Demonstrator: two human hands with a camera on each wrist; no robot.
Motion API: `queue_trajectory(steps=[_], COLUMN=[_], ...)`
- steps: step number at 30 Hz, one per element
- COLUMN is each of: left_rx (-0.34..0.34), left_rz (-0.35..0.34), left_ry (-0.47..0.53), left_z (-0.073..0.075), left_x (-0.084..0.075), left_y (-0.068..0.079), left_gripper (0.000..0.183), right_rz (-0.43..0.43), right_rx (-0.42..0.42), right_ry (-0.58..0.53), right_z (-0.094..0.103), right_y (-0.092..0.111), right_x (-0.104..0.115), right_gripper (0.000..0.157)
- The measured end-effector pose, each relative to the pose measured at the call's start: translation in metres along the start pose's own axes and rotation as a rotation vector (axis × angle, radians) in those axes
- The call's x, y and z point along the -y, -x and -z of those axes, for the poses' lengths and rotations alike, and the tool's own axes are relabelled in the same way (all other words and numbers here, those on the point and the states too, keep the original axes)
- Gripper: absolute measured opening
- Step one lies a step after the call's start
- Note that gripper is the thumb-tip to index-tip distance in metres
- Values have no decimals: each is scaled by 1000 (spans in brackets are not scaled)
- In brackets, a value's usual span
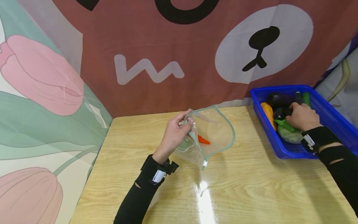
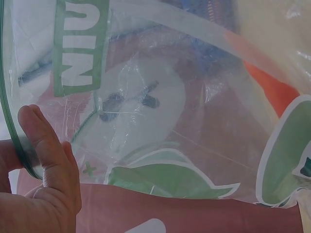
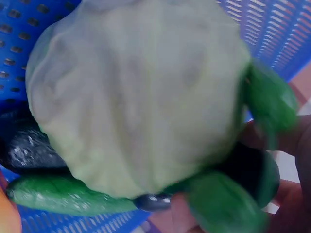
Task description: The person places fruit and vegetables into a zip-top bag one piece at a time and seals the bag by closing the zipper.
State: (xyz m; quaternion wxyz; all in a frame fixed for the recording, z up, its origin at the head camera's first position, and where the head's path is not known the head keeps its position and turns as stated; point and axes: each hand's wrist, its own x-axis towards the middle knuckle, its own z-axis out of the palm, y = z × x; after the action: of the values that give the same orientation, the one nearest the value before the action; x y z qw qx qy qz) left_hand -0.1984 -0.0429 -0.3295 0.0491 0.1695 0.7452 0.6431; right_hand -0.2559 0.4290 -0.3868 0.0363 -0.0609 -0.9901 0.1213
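In the head view, pinching the clear zip bag [image 1: 222,130] by its rim in the left hand [image 1: 176,132], mouth wide and unzipped, with just one orange vegetable [image 1: 204,141] seemingly inside, so probably early on. From the left wrist, showing that orange again, through the bag. From the right wrist, right hand [image 1: 303,117] in the blue basket [image 1: 291,155] at a blurred green vegetable [image 3: 223,204] beside the cabbage [image 3: 141,97], grip impossible to tell, with plenty apparently left to bag.

A glossy, pale wood-grain table [image 1: 126,149] bears a blue plastic basket [image 1: 330,115] at its far right.
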Motion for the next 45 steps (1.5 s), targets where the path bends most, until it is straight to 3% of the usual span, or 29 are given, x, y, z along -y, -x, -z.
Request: queue_trajectory(steps=[7, 15, 27, 35, 39, 45], left_rx=[18, 13, 17, 29, 29, 23], left_rz=[31, 6, -19, 13, 30, 17], left_ry=[2, -12, -22, -31, -33, -19], left_z=[0, -3, -3, -1, -1, -1], left_x=[0, -1, 0, -2, -4, -3], left_y=[-2, -2, -2, -2, -3, -2], left_gripper=[47, 43, 44, 45, 47, 46], right_rz=[60, 16, 115, 160, 204, 358], right_rx=[-129, -134, -191, -218, -294, -446], right_ry=[-44, -93, -151, -199, -213, -282], right_z=[11, 28, 63, 80, 90, 104], right_y=[13, 27, 59, 80, 93, 113], right_x=[14, 26, 65, 98, 117, 136], right_gripper=[48, 51, 48, 41, 39, 35])
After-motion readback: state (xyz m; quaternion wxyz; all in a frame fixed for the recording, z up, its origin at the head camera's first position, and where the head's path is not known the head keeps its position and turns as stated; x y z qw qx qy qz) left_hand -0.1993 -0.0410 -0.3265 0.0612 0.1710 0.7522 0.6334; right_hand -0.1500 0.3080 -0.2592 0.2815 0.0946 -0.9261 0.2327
